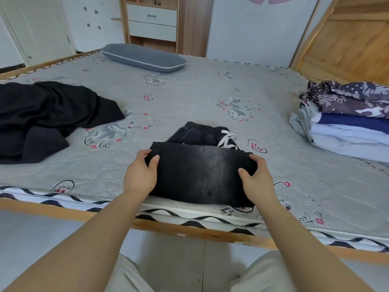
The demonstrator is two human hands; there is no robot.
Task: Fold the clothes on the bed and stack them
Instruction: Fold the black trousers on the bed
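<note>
Looking down from the head camera, we see the black trousers lying folded near the front edge of the bed, straight ahead of us. Our left hand grips their left edge, with the thumb on top and the fingers curled around the cloth. Our right hand grips the right edge in the same way. The fabric looks thick and a little faded in the middle. Behind the fold, the elastic waistband with a white drawstring is showing.

At the right side of the bed stands a stack of folded clothes. It has pale blue and dark blue pieces below and a dotted, patterned piece on top, which is somewhat crumpled. At the left lies a loose heap of black clothes, not folded.

The bed has a grey sheet printed with hearts, flowers and writing, and a wooden frame with a zigzag border along the mattress side. A flat grey pillow rests at the far edge. Behind the bed we see a wooden cabinet with white drawers, white walls and a wooden staircase at the right.
</note>
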